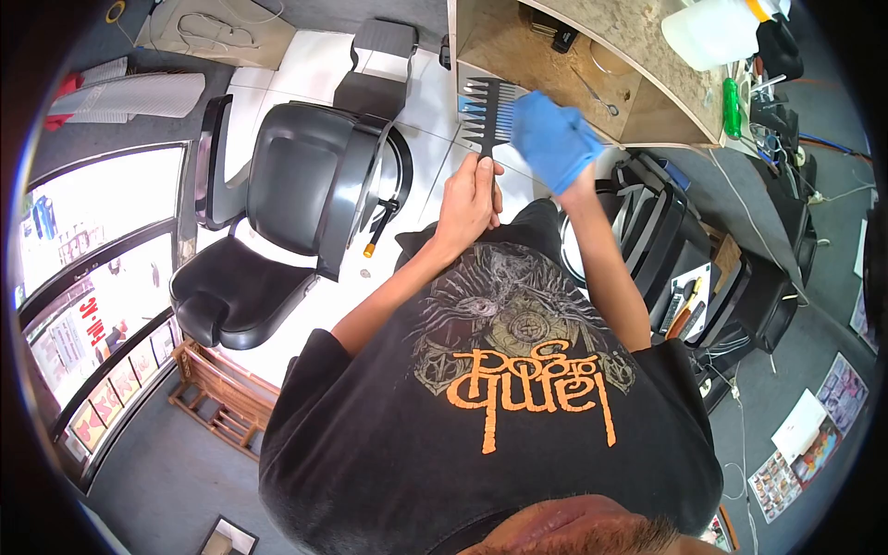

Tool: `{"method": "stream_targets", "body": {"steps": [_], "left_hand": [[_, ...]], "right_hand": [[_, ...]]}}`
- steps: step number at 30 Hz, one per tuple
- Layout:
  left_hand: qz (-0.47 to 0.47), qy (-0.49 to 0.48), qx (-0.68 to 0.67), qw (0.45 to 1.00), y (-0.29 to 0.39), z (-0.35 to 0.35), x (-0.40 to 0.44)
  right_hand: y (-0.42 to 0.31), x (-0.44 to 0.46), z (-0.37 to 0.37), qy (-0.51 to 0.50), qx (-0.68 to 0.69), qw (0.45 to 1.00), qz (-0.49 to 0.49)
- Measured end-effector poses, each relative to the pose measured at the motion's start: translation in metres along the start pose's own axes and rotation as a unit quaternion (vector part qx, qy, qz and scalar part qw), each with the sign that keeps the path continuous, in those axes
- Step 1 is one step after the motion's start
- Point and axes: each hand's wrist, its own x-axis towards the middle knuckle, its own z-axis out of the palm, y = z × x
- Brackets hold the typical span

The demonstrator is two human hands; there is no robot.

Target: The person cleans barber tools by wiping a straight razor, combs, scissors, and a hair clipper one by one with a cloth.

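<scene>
My left hand is closed around the handle of a black comb, which points upward with long teeth along both sides. In my right hand is a blue cloth, draped over the fingers and hiding most of them. The cloth is close beside the comb's right-hand teeth; whether the two touch I cannot tell. Both hands are out in front of my black printed T-shirt, near the open-fronted counter.
A black salon chair stands to the left on white tiles. Scissors lie on the counter's shelf, with a white jug and a green bottle on top. More black seating is at the right. A bamboo bench sits lower left.
</scene>
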Motion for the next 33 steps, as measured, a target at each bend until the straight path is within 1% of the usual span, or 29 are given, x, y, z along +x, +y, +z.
{"method": "stream_targets", "body": {"steps": [1, 2, 3, 4, 5, 6, 7, 9, 10, 13, 14, 17, 20, 22, 23, 24, 25, 26, 27, 28, 29, 31, 32, 33], "left_hand": [[-0.014, -0.019, 0.019, 1.0, -0.001, 0.002, 0.004], [-0.027, -0.037, 0.038, 0.998, -0.003, 0.004, 0.008], [-0.005, -0.043, 0.074, 0.996, -0.011, 0.007, 0.012], [0.016, -0.048, 0.108, 0.993, -0.024, 0.012, 0.015], [0.039, -0.054, 0.143, 0.987, -0.031, 0.015, 0.017], [0.031, -0.059, 0.141, 0.988, -0.029, 0.017, 0.017], [0.021, -0.07, 0.135, 0.988, -0.028, 0.017, 0.019], [-0.004, -0.089, 0.121, 0.989, -0.032, 0.017, 0.019], [-0.012, -0.092, 0.111, 0.989, -0.034, 0.017, 0.019], [-0.038, -0.085, 0.08, 0.992, -0.034, 0.015, 0.017], [-0.033, -0.084, 0.068, 0.994, -0.037, 0.014, 0.016], [-0.019, -0.084, 0.045, 0.995, -0.041, 0.013, 0.017], [-0.009, -0.074, 0.057, 0.996, -0.031, 0.011, 0.016], [0.008, -0.07, 0.079, 0.994, -0.027, 0.006, 0.016], [-0.002, -0.057, 0.049, 0.997, -0.029, 0.005, 0.015], [-0.012, -0.045, 0.018, 0.999, -0.034, 0.005, 0.015], [-0.021, -0.031, -0.013, 0.999, -0.037, 0.005, 0.015], [-0.016, -0.013, -0.034, 0.999, -0.035, 0.002, 0.016], [-0.009, 0.005, -0.056, 0.998, -0.032, -0.002, 0.018], [-0.004, 0.023, -0.078, 0.997, -0.03, -0.005, 0.019], [-0.003, 0.025, -0.107, 0.994, -0.029, -0.007, 0.019], [0.001, 0.024, -0.165, 0.986, -0.026, -0.009, 0.023], [0.003, 0.005, -0.175, 0.985, -0.03, -0.009, 0.025], [0.006, 0.0, -0.174, 0.985, -0.029, -0.008, 0.025]], "right_hand": [[0.009, -0.004, 0.014, -0.028, 0.032, 0.998, 0.042], [0.027, -0.009, 0.03, 0.057, -0.031, 0.997, 0.044], [0.045, -0.015, 0.047, 0.142, -0.092, 0.984, 0.056], [0.054, -0.014, 0.068, 0.202, -0.199, 0.959, 0.004], [0.056, -0.012, 0.082, 0.258, -0.303, 0.916, -0.05], [0.055, -0.008, 0.074, 0.251, -0.308, 0.916, -0.057], [0.053, -0.006, 0.068, 0.258, -0.356, 0.896, -0.056], [0.051, -0.006, 0.059, 0.27, -0.45, 0.85, -0.049], [0.052, -0.003, 0.054, 0.275, -0.501, 0.818, -0.068], [0.058, 0.004, 0.05, 0.255, -0.572, 0.769, -0.132], [0.058, 0.004, 0.05, 0.257, -0.586, 0.758, -0.127], [0.055, 0.008, 0.035, 0.221, -0.631, 0.729, -0.148], [0.042, 0.006, 0.042, 0.181, -0.687, 0.67, -0.217], [0.041, 0.012, 0.022, 0.172, -0.711, 0.614, -0.297], [0.04, 0.011, 0.008, 0.168, -0.72, 0.583, -0.337], [0.037, 0.004, -0.005, 0.188, -0.732, 0.595, -0.273], [0.033, 0.002, -0.026, 0.244, -0.647, 0.677, -0.251], [0.03, 0.004, -0.049, 0.294, -0.552, 0.748, -0.223], [0.021, 0.0, -0.037, 0.289, -0.386, 0.861, -0.163], [0.012, -0.003, -0.023, 0.308, -0.199, 0.924, -0.105], [0.009, -0.004, -0.019, 0.247, -0.152, 0.953, -0.09], [-0.003, -0.006, -0.021, 0.117, -0.055, 0.99, -0.064], [-0.008, -0.01, -0.023, 0.051, -0.073, 0.996, -0.013], [-0.005, -0.014, -0.006, 0.075, -0.019, 0.997, -0.004]]}}
